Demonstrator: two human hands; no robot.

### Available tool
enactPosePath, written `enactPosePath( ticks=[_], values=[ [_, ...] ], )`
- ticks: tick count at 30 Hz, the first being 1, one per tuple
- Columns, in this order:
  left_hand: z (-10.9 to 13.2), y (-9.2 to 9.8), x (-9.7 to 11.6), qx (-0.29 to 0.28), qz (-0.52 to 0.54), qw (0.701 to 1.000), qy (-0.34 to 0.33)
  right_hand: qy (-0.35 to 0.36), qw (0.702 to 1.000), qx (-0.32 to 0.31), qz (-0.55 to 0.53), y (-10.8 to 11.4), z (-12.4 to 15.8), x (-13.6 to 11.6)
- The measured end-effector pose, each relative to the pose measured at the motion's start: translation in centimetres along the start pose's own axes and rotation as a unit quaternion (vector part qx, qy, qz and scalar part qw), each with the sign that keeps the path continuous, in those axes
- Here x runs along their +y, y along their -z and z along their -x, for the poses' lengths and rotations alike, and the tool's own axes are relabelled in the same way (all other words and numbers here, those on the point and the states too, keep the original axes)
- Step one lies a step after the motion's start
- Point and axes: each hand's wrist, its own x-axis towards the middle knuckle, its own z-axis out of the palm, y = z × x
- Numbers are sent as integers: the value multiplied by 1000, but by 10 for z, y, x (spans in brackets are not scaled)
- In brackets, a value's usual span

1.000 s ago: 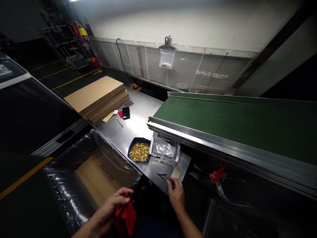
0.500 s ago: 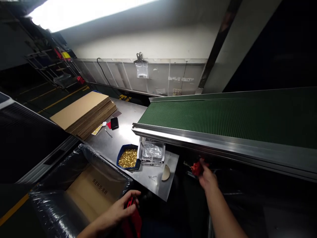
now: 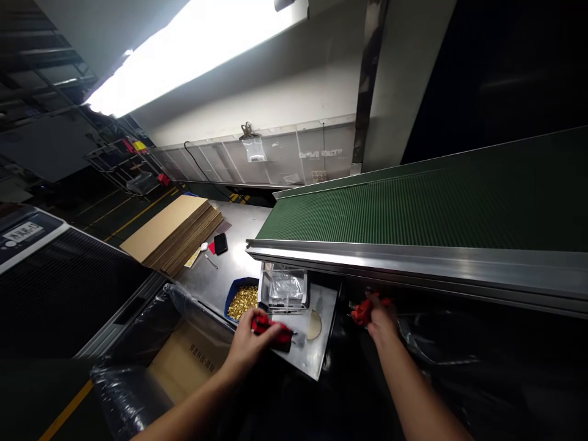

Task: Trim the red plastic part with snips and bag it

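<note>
While you look down from the head camera, much of the lower scene stays dark, so read these lines with care.

Hidden under the conveyor: your right hand (image 3: 381,318) is in shadow below the steel edge of the green conveyor (image 3: 413,214); its grip is closed around a red piece (image 3: 362,309), but the shape of that piece is hard to make out.

Left hand: your left hand (image 3: 250,343) rests on the front part of the desk (image 3: 239,245), and its grip is pinching a red pouch (image 3: 271,327) with a dark edge; your fingers cover part of it.

Black film: the dark plastic at the right, under the conveyor, is too dim to tell what it wraps.

Blue tray (image 3: 232,297): it holds many small gold-coloured parts (image 3: 243,300), and it stands just beside your left hand.

Clear box (image 3: 285,288): it holds shiny transparent bags, and it stands next to the tray, partly under the conveyor edge.

Carton (image 3: 184,361): it is lined with black film, stands open beside the desk, and its brown bottom is visible; its lower corner is cut off by your arm.
</note>
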Motion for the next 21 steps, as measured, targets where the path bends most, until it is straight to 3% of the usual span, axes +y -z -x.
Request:
enactPosePath(
  ticks=[3,5,7,9,10,12,14,16,18,21],
  values=[
    [-25,-21,32,1,31,999,-28,-1,1000,26,0,-3,5,4],
    [-32,-23,49,-81,22,995,-46,-2,1000,29,3,-5,8,6],
    [-33,-19,61,-205,-14,977,-60,2,999,38,4,-6,9,7],
    [-33,-17,65,-259,-120,953,-99,14,998,54,0,-8,10,7],
    [-34,-19,64,-238,-181,945,-131,20,998,61,-2,-8,10,6],
    [-38,-29,60,-120,-236,945,-190,31,997,71,-5,-10,10,5],
    [-45,-43,56,8,-190,960,-203,33,997,69,-1,-10,10,5],
    [-50,-56,53,75,-130,969,-196,30,997,66,8,-9,10,5],
    [-51,-63,50,53,-130,965,-223,27,997,68,17,-7,7,6],
    [-48,-63,41,-64,-116,961,-243,26,996,74,30,-5,3,9]
  ],
)
